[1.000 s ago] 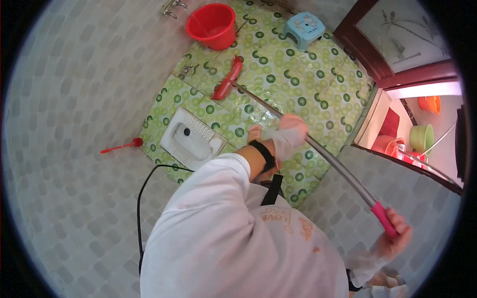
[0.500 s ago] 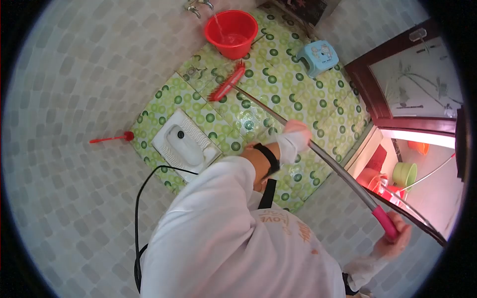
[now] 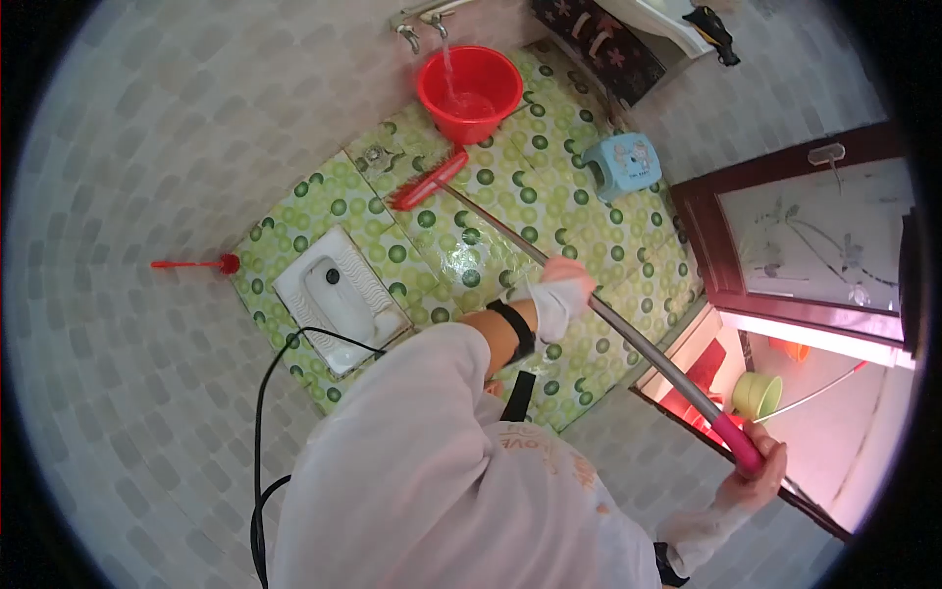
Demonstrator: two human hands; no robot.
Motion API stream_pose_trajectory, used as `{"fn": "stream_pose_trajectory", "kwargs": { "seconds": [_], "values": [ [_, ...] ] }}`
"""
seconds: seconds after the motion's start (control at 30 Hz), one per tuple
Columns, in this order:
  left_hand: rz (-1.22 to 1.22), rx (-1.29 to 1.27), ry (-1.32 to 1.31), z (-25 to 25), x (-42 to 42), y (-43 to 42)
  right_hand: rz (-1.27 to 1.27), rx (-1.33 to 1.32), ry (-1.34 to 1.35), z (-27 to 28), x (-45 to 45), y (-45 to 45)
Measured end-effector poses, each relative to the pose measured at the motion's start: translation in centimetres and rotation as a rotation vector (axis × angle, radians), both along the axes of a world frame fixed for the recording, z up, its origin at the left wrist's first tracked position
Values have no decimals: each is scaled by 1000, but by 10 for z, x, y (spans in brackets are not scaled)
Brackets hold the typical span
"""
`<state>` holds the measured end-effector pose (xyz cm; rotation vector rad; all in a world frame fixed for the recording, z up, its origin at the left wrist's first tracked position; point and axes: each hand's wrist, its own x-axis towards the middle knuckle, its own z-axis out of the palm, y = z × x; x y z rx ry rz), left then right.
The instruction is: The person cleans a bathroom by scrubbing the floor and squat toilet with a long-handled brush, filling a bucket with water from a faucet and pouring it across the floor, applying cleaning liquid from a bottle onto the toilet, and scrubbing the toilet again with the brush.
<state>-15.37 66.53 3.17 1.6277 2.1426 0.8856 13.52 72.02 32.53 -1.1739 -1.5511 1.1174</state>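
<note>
A long-handled floor brush (image 3: 429, 181) with a red bristled head lies against the wet green-dotted floor, close to the floor drain (image 3: 376, 159). Its grey metal pole slants down to the right and ends in a pink grip. My left hand (image 3: 567, 280) is closed around the middle of the pole; a white sleeve and black band cover that wrist. Lower right, my right hand (image 3: 758, 469) wraps the pink grip near the pole's end. Just beyond the brush head stands a red basin (image 3: 469, 93), with water running into it from a tap (image 3: 439, 22).
A white squat toilet (image 3: 343, 299) is set into the floor at left. A red toilet brush (image 3: 196, 263) is by the left wall. The blue stool (image 3: 625, 165) stands near a brown-framed door (image 3: 785, 226). Green and red tubs (image 3: 758, 395) are past the doorway. A black cable (image 3: 262, 422) hangs beside me.
The brush head has moved left along the floor, away from the basin and nearer the drain. Both hands keep their hold on the pole. My view has also shifted.
</note>
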Motion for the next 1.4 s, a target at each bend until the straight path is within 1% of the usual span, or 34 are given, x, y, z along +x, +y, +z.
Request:
{"fn": "stream_pose_trajectory", "kwargs": {
  "seconds": [0.07, 0.1, 0.13, 0.17, 0.2, 0.23, 0.3, 0.33, 0.37, 0.4, 0.43, 0.47, 0.5, 0.53, 0.6, 0.63, 0.67, 0.73, 0.77, 0.8, 0.83, 0.87, 0.93, 0.97, 1.0, 1.03, 1.07, 1.13, 1.2, 1.27, 1.3, 1.33, 1.37, 1.4],
  "values": [
    [3, 1, -45, -1, 1, -2, -25, 31, -20, 5, -9, 5],
    [-2, -4, -91, -5, -1, -2, 68, 146, -278, -3, -16, 8],
    [5, 4, -94, -20, -5, -4, 157, 264, -535, -14, -21, 8],
    [81, -52, -100, -45, -10, -5, 255, -118, 64, -25, -31, 9],
    [160, -105, -107, -65, -16, -3, 159, -158, 25, -33, -33, 13],
    [165, -98, -113, -79, -22, -4, 172, -161, -32, -38, -43, 8],
    [363, 210, 74, -94, -32, -4, 182, -159, -86, -37, -52, 4],
    [366, 212, 75, -73, -34, -1, 156, -64, -195, -31, -49, 5],
    [271, 86, 80, -48, -32, 3, 131, 29, -302, -24, -48, 5],
    [178, -44, 85, -27, -31, 3, 119, -3, -248, -14, -46, 8],
    [189, -48, 89, -19, -26, 1, 78, -16, -182, -4, -40, 11],
    [183, 130, 1, -13, -17, 0, 36, -27, -115, 1, -34, 16],
    [173, 309, -89, -10, -13, 0, 75, -39, -77, 1, -32, 19],
    [179, 312, -87, -20, -15, 1, 81, -36, -76, -6, -37, 20],
    [141, -89, -29, -52, -25, 2, 279, -45, -61, -28, -55, 13],
    [241, -30, 4, -36, -29, -7, 278, -119, 62, -31, -61, 8],
    [241, -22, 3, -36, -28, -4, 279, -112, 61, -28, -57, 7],
    [202, -57, 77, -32, -30, -3, 288, -115, -47, -17, -53, 7],
    [212, -52, 89, -24, -25, -2, 186, -101, -172, -9, -34, 14],
    [192, 36, 74, -5, -15, -2, 225, -28, -89, -8, -18, 17],
    [171, 122, 56, 7, -4, -1, 201, -44, -65, 3, -12, 15],
    [178, 123, 64, 10, 9, 2, 178, -62, -43, 14, -6, 13],
    [31, 50, -60, 10, 25, 8, 220, -57, -51, -2, 15, 22],
    [38, 51, -57, 6, 25, 3, 247, -56, -68, -16, 23, 26],
    [36, -93, -42, -1, 21, -6, 327, -34, -335, -29, 19, 28],
    [25, -234, -27, -10, 18, -13, 284, -117, -192, -38, 3, 12],
    [43, -193, 50, -25, 15, -13, 236, -191, -50, -44, -12, -5],
    [98, -411, 163, -19, 8, -13, 262, -168, -74, -50, -11, -12],
    [91, -446, 162, -3, 14, -1, 296, -148, -87, -46, -3, -9],
    [86, -504, 156, 7, 30, 5, 208, -71, -211, -21, 18, -6],
    [55, -384, 154, 11, 44, 10, 175, -44, -221, -5, 21, -6],
    [26, -260, 155, 14, 53, 11, 101, -25, -190, -3, 31, -3],
    [24, -260, 164, 15, 57, 6, 113, -34, -120, -5, 45, 3],
    [21, -114, 89, 14, 60, 0, 123, -40, -50, -9, 53, 7]
  ]
}}
